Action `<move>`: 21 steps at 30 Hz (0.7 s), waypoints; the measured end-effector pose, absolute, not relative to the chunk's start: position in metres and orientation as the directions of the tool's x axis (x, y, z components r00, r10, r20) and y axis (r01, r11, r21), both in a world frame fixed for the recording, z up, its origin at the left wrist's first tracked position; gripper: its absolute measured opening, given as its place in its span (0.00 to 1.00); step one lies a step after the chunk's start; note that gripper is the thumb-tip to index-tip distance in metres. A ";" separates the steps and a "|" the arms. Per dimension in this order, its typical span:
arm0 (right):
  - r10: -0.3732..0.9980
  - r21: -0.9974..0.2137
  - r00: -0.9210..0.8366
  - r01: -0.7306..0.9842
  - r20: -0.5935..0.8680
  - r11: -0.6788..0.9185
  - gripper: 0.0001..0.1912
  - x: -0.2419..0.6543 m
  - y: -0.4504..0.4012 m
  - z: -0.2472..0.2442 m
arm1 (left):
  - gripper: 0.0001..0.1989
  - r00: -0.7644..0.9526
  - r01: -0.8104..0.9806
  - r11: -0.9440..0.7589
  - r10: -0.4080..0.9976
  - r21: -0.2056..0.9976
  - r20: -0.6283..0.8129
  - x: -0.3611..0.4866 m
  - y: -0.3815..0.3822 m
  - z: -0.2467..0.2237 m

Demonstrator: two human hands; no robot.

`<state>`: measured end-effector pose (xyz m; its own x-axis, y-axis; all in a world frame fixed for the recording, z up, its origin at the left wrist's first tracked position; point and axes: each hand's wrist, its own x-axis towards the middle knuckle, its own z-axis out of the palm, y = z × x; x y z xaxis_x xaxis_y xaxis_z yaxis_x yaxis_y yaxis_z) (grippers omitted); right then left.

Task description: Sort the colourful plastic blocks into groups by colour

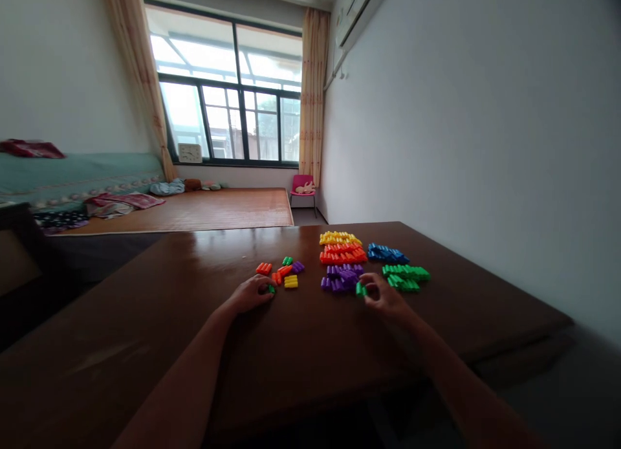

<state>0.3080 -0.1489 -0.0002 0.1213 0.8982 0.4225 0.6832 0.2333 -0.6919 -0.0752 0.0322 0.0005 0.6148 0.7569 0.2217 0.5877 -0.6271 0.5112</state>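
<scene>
My left hand point(251, 294) rests low over the table with its fingers closed on a small green piece point(271, 288). Just beyond it lie loose pieces: orange point(263, 268), yellow point(291, 281), purple point(297, 267) and green point(288, 261). My right hand point(381, 295) pinches another green piece point(361, 289) beside the purple pile point(342, 278). Behind the purple pile are an orange-red pile point(342, 253) and a yellow pile point(339, 238). Right of these sit a blue pile point(387, 252) and a green pile point(405, 276).
The brown table point(291, 358) reaches close to the white wall point(460, 145) on the right. Past its far edge stand a bed point(228, 208) with cloths on it and a pink chair point(303, 182) under the window.
</scene>
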 end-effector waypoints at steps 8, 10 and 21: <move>0.671 -0.711 0.634 0.666 0.383 -0.224 0.22 0.500 -0.181 -0.035 | 0.18 0.615 0.606 -0.614 0.765 0.506 0.191 -0.072 0.027 0.009; 0.692 -0.699 0.609 0.684 0.387 -0.211 0.22 0.502 -0.181 -0.044 | 0.17 0.624 0.600 -0.621 0.758 0.505 0.190 -0.072 0.028 0.009; 0.528 -0.572 0.552 0.807 0.645 -0.144 0.20 0.442 -0.166 -0.029 | 0.19 0.514 0.539 -0.566 0.808 0.624 0.289 -0.078 0.043 -0.008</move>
<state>0.4423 -0.1662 -0.0292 0.5517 0.5284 0.6453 0.8072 -0.1438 -0.5724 -0.0775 0.0426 -0.0079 0.5139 0.8076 0.2894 0.5386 -0.5663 0.6239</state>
